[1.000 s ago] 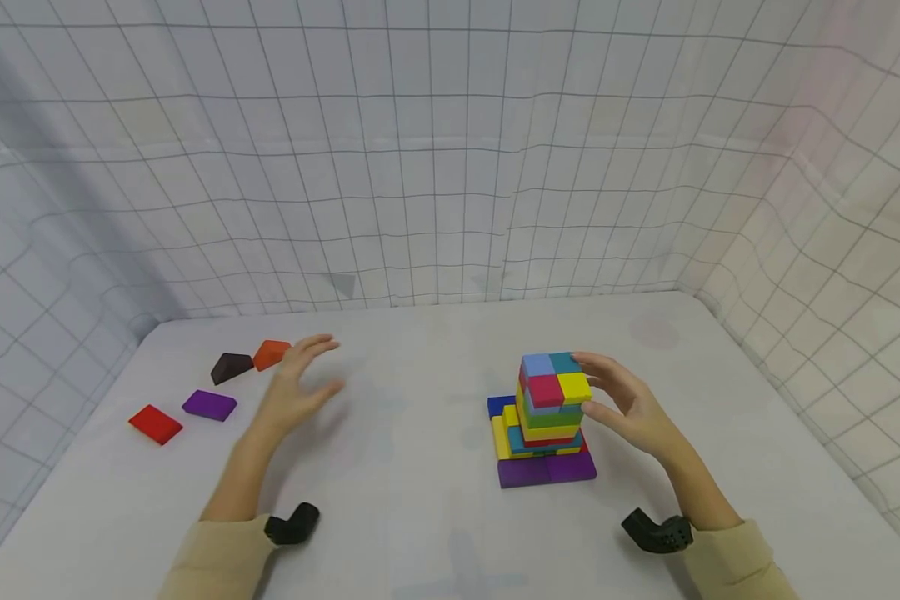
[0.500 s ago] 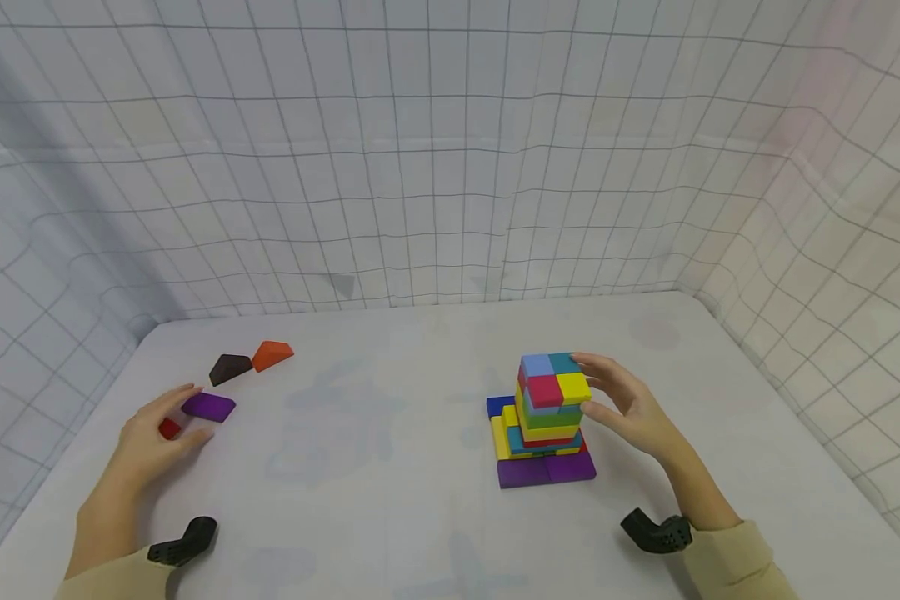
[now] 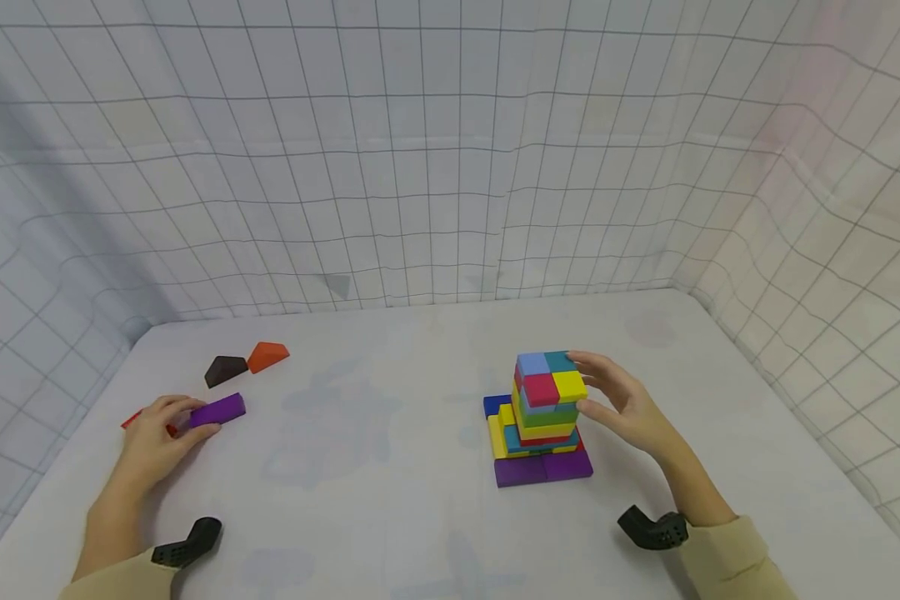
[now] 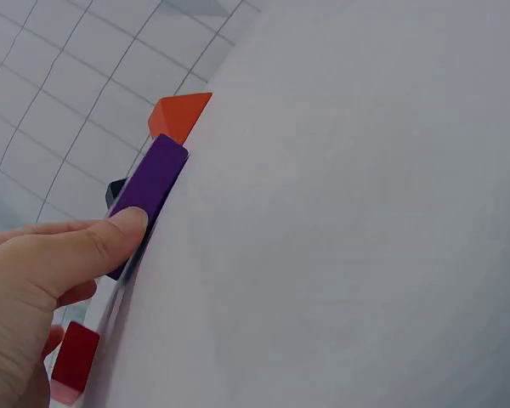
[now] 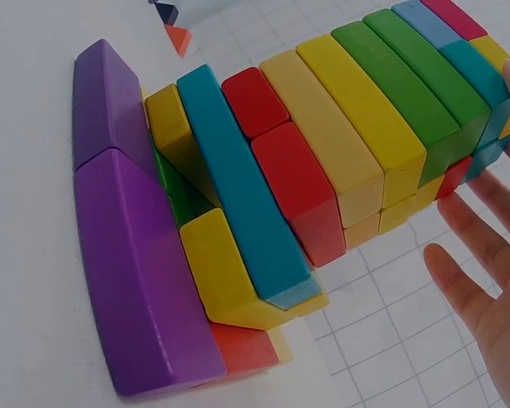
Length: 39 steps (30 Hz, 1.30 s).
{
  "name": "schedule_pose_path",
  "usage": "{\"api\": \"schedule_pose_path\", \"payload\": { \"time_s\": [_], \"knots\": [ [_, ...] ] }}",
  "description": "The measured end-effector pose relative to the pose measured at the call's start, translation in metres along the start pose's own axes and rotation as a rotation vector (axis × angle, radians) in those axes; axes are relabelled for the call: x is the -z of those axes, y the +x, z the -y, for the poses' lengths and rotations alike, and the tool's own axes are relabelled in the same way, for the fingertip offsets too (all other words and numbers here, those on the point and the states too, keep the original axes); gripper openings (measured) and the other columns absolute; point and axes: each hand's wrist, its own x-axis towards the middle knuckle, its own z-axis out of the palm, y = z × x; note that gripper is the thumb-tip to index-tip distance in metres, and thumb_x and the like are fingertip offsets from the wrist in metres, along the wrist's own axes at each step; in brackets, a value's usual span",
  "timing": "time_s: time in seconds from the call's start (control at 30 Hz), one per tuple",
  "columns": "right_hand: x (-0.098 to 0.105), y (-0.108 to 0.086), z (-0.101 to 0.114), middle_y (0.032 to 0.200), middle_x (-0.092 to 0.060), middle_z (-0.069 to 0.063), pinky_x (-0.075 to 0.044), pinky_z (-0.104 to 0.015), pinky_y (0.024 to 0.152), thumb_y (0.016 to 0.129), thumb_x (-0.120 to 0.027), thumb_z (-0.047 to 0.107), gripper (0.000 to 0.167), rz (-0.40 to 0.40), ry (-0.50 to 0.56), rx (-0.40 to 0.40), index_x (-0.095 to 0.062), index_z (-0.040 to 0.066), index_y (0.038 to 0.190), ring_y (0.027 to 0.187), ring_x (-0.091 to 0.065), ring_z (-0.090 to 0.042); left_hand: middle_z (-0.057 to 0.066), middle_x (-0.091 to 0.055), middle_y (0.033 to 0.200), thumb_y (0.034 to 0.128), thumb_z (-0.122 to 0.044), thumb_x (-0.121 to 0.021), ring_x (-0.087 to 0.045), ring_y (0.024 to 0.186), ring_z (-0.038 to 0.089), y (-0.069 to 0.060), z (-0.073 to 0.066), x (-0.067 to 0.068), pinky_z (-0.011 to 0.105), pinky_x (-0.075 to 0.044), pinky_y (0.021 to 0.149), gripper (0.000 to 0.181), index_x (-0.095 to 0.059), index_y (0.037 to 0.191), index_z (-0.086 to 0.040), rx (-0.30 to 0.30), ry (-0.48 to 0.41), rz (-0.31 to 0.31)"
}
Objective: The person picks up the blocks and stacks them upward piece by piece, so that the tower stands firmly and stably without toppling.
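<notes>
At the left of the table my left hand [image 3: 152, 443] pinches a purple block [image 3: 219, 410] between thumb and fingers; the left wrist view shows the thumb pressed on that purple block [image 4: 155, 177]. A red block [image 4: 75, 360] lies beside this hand, partly hidden by it in the head view. On the right stands a stacked tower of colored blocks [image 3: 543, 417], with purple, yellow and blue pieces at its base. My right hand [image 3: 630, 408] is at the tower's right side, fingers loosely spread near its upper layers. Whether the fingertips touch it I cannot tell.
A black block [image 3: 225, 370] and an orange block [image 3: 267, 356] lie behind the left hand, close together. White grid-patterned curtains [image 3: 420, 167] hang behind and on both sides of the white table [image 3: 375, 517].
My left hand moved left and down from near the orange block, over the red block, then took hold of the purple block, which has turned and lifted at one end. The right hand stayed put.
</notes>
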Motion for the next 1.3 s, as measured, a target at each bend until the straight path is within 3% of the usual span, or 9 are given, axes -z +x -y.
{"api": "schedule_pose_path", "payload": {
  "time_s": [0.13,0.27,0.37,0.5,0.6,0.77,0.87,1.0,1.3],
  "knots": [
    [-0.001,0.0,0.0,0.136,-0.042,0.003,-0.036,-0.02,0.098,0.082,-0.056,-0.01,0.055,-0.007,-0.006,0.007,-0.036,-0.006,0.134,0.121,-0.043,-0.011,0.014,-0.057,0.104,0.0782,-0.018,-0.073,-0.047,0.094,0.011,0.012,-0.036,-0.006,0.018,-0.039,0.077,0.039,-0.059,0.11,0.0,0.021,-0.109,0.015],
    [-0.001,0.0,0.0,0.136,-0.043,0.002,-0.036,-0.019,0.098,0.082,-0.055,-0.01,0.055,-0.013,-0.007,0.012,-0.037,-0.005,0.134,0.12,-0.043,-0.01,0.009,-0.059,0.098,0.0747,-0.008,-0.075,-0.046,0.085,-0.009,0.035,-0.092,-0.021,0.006,-0.037,0.076,0.036,-0.061,0.107,0.002,-0.058,-0.261,-0.07],
    [0.0,0.0,-0.001,0.136,-0.042,0.003,-0.036,-0.02,0.098,0.083,-0.055,-0.009,0.055,-0.013,-0.008,0.002,-0.037,-0.004,0.134,0.12,-0.043,-0.01,0.014,-0.061,0.095,0.0715,0.0,-0.075,-0.051,0.082,-0.008,0.052,-0.14,-0.034,0.005,-0.038,0.079,0.035,-0.061,0.104,0.005,-0.105,-0.382,-0.116],
    [0.0,-0.001,-0.001,0.136,-0.042,0.003,-0.036,-0.02,0.098,0.083,-0.055,-0.009,0.054,-0.014,-0.012,-0.003,-0.036,-0.005,0.134,0.12,-0.043,-0.01,0.018,-0.063,0.098,0.0712,-0.001,-0.076,-0.06,0.083,0.01,0.067,-0.203,-0.054,0.01,-0.044,0.079,0.037,-0.062,0.105,0.006,-0.128,-0.517,-0.1],
    [0.0,-0.001,-0.001,0.136,-0.042,0.003,-0.036,-0.02,0.098,0.083,-0.055,-0.009,0.054,-0.013,-0.011,-0.005,-0.036,-0.005,0.134,0.12,-0.043,-0.01,0.015,-0.063,0.099,0.0723,-0.007,-0.076,-0.061,0.084,0.021,0.071,-0.246,-0.069,0.02,-0.049,0.078,0.037,-0.063,0.105,0.004,-0.155,-0.598,-0.073],
    [0.0,0.0,0.001,0.136,-0.042,0.005,-0.036,-0.021,0.099,0.084,-0.056,-0.008,0.054,-0.01,-0.004,-0.015,-0.036,-0.005,0.134,0.121,-0.043,-0.01,0.011,-0.063,0.099,0.0765,-0.012,-0.074,-0.06,0.086,0.02,0.071,-0.302,-0.093,0.031,-0.051,0.08,0.032,-0.064,0.104,0.0,-0.215,-0.678,0.015],
    [0.0,0.001,0.001,0.135,-0.042,0.005,-0.036,-0.021,0.099,0.083,-0.056,-0.008,0.054,-0.011,-0.003,-0.009,-0.036,-0.005,0.134,0.121,-0.043,-0.01,0.008,-0.063,0.099,0.0782,-0.015,-0.073,-0.059,0.089,0.018,0.07,-0.325,-0.106,0.03,-0.05,0.082,0.031,-0.063,0.105,-0.002,-0.25,-0.695,0.065],
    [-0.001,0.001,-0.001,0.136,-0.041,0.003,-0.037,-0.021,0.098,0.082,-0.056,-0.009,0.056,-0.011,-0.003,0.021,-0.034,-0.005,0.134,0.121,-0.043,-0.01,0.007,-0.062,0.099,0.0788,-0.016,-0.072,-0.057,0.09,0.017,0.071,-0.343,-0.118,0.031,-0.049,0.083,0.031,-0.063,0.105,-0.003,-0.277,-0.69,0.105],
    [0.001,0.001,0.003,0.137,-0.039,0.003,-0.036,-0.022,0.099,0.083,-0.056,-0.008,0.068,-0.002,0.016,-0.027,-0.024,0.002,0.141,0.122,-0.041,-0.011,0.005,-0.062,0.099,0.0785,-0.02,-0.073,-0.055,0.09,0.017,0.071,-0.359,-0.126,0.024,-0.047,0.081,0.031,-0.065,0.104,-0.004,-0.24,-0.665,0.194]
  ]
}}
